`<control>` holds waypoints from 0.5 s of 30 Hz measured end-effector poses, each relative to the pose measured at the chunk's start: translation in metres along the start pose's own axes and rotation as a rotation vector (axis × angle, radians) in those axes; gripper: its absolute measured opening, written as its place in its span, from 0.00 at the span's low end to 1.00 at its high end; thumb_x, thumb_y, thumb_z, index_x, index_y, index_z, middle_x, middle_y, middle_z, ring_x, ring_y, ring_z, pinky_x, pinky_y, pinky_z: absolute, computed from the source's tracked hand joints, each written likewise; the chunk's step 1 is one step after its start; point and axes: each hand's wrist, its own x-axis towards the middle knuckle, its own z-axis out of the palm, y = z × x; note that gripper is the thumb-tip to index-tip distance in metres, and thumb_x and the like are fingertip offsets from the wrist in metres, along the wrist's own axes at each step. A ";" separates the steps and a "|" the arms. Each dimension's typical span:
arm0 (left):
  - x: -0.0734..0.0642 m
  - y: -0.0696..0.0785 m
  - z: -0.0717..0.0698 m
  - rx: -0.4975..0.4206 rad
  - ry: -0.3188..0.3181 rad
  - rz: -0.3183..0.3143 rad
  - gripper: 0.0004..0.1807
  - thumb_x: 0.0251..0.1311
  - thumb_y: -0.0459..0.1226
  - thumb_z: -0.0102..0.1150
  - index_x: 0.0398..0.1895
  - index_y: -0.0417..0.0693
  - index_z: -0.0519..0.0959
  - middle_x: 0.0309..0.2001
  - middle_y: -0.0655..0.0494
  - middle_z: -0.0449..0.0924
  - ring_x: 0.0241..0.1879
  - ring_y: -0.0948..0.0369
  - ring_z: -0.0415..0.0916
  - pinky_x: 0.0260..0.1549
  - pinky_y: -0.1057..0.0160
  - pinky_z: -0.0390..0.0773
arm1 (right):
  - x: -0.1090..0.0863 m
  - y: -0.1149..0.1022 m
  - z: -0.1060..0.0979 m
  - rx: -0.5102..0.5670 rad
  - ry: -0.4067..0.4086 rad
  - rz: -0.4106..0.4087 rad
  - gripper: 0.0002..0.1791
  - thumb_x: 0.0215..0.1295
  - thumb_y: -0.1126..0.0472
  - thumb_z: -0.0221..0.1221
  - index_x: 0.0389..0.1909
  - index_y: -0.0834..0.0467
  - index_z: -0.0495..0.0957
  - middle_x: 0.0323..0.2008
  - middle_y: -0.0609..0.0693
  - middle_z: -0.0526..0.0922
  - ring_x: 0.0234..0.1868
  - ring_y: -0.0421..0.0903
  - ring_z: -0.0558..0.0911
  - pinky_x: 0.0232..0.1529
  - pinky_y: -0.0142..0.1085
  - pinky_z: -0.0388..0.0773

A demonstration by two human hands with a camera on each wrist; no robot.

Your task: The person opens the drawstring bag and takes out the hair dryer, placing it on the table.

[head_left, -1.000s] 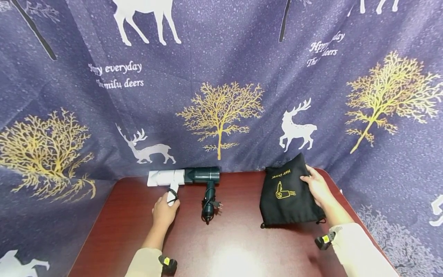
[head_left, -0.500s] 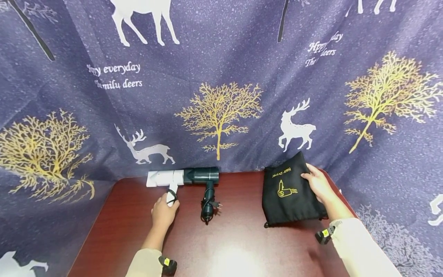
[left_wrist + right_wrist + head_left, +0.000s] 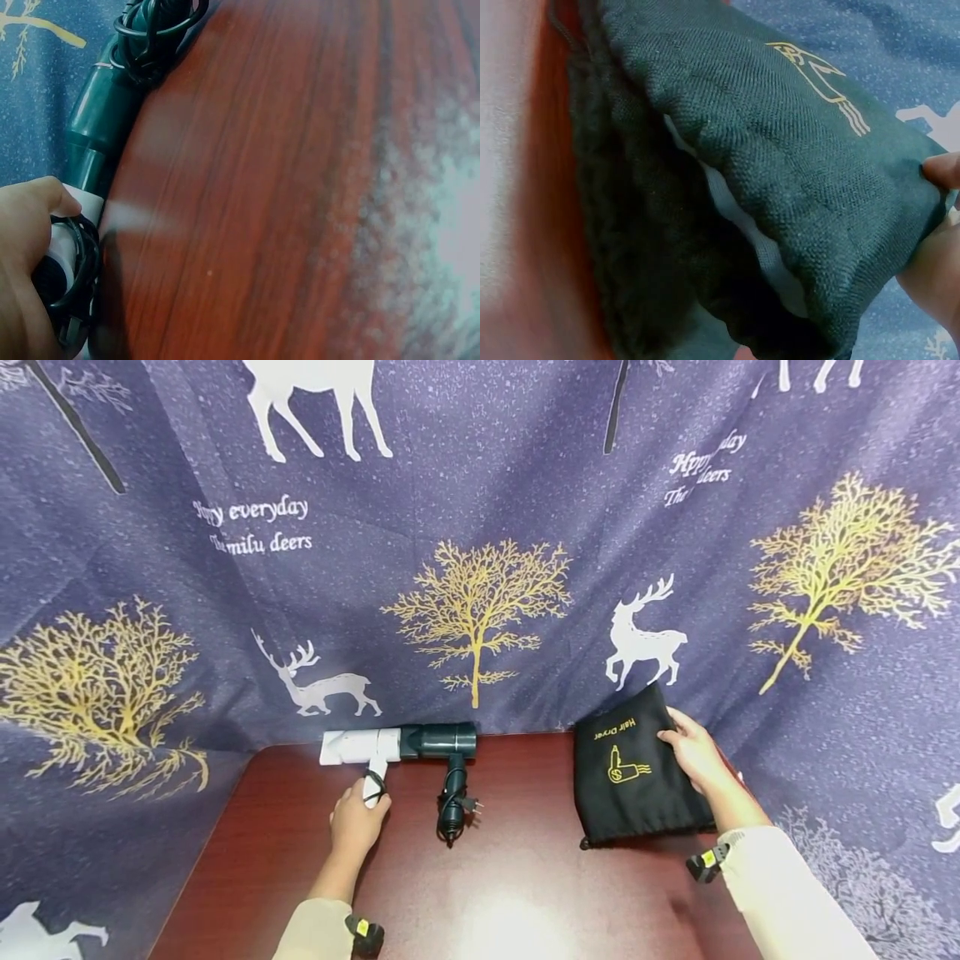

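My left hand (image 3: 356, 821) grips the handle of a white hair dryer (image 3: 360, 746) at the table's back left. A black cord is looped round that handle, and in the left wrist view my thumb lies by the looped cord (image 3: 84, 251). A dark green hair dryer (image 3: 438, 741) lies end to end with the white one, its cord and plug bundled round its handle. On the right, my right hand (image 3: 697, 756) pinches the side edge of a black drawstring bag (image 3: 637, 806) printed "Hair Dryer". The right wrist view shows the bag's mouth (image 3: 735, 217) gaping, with a pale strip inside.
The reddish-brown table (image 3: 517, 860) has bare wood between the hair dryers and the bag, with a bright glare near the front. A patterned blue-purple cloth (image 3: 480, 485) hangs right behind the table's back edge and along both sides.
My right hand has moved slightly right with the bag, and the bag's lower left corner has shifted right with it. My left hand keeps its grip on the white hair dryer.
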 end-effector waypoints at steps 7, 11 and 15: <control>-0.001 0.002 -0.001 -0.005 0.003 0.000 0.27 0.60 0.47 0.62 0.57 0.38 0.74 0.43 0.35 0.81 0.48 0.35 0.78 0.47 0.36 0.70 | 0.003 -0.004 -0.005 0.013 -0.006 -0.010 0.30 0.74 0.67 0.49 0.75 0.64 0.58 0.42 0.28 0.81 0.37 0.33 0.85 0.39 0.30 0.83; -0.001 0.001 -0.001 0.001 0.006 -0.001 0.28 0.60 0.47 0.63 0.58 0.38 0.74 0.43 0.35 0.81 0.47 0.35 0.78 0.47 0.37 0.70 | 0.006 -0.005 -0.008 0.031 0.005 0.010 0.30 0.73 0.67 0.49 0.75 0.64 0.58 0.38 0.28 0.82 0.35 0.35 0.85 0.37 0.32 0.84; -0.001 0.002 0.000 0.001 0.006 -0.007 0.28 0.59 0.47 0.63 0.58 0.38 0.74 0.43 0.36 0.81 0.48 0.36 0.78 0.47 0.37 0.70 | 0.009 -0.005 -0.011 0.011 0.006 0.016 0.31 0.74 0.67 0.49 0.76 0.63 0.57 0.38 0.27 0.81 0.34 0.34 0.85 0.36 0.32 0.84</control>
